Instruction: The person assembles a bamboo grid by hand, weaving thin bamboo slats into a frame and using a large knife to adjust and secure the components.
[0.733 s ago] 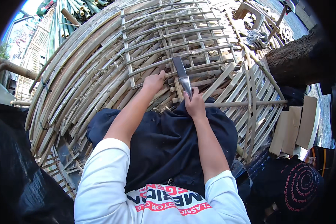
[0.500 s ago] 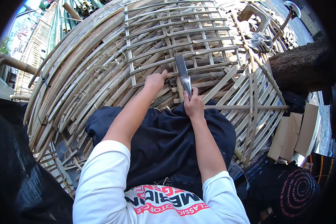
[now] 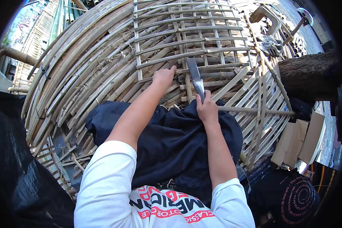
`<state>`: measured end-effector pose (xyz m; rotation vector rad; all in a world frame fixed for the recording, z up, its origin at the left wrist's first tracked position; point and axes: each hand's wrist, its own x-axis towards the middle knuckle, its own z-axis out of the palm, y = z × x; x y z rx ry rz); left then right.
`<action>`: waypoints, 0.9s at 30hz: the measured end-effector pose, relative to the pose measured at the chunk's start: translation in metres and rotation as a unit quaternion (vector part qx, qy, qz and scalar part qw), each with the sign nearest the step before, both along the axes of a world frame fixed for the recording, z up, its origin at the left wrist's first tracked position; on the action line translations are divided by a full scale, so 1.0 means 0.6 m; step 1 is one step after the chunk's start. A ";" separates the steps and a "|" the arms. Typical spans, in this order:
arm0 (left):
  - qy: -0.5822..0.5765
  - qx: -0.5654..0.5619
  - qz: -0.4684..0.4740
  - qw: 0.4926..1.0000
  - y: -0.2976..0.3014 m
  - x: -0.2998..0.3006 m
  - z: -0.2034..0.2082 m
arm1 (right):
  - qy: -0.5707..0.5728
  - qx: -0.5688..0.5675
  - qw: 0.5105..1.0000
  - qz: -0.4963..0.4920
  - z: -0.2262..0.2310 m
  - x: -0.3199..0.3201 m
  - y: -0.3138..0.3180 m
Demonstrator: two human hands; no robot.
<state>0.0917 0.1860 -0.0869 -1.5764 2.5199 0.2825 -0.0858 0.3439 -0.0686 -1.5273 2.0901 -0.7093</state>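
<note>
A lattice of split bamboo slats (image 3: 167,48) lies on a broad heap of bamboo strips (image 3: 98,76) in front of me. My left hand (image 3: 164,77) is closed on the lattice's nearest cross slat (image 3: 150,78), knuckles up; its fingertips are partly hidden. In my right hand (image 3: 207,110) is the metal handle of a broad, dark-bladed knife (image 3: 193,69). Its blade points away from me and lies over the lattice's near edge, just right of my left hand. Whether the blade touches the slats I cannot tell. Dark cloth (image 3: 167,144) covers my lap below both hands.
Crossed bamboo slats (image 3: 258,114) and a pole (image 3: 254,110) lie at right, near a thick log (image 3: 307,74). Cardboard (image 3: 292,140) stands below it. Beyond are a shoe (image 3: 271,45) and a hammer-like tool (image 3: 302,21). Black sheeting (image 3: 19,159) hangs at left.
The whole view has shifted slightly, with most things now farther right. My right hand and the knife have drawn back a little toward me against the lattice. My left hand keeps its grip.
</note>
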 end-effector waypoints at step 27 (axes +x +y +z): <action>-0.004 0.052 0.029 0.998 -0.008 -0.004 0.007 | -0.036 -0.069 0.997 -0.001 -0.018 0.018 0.000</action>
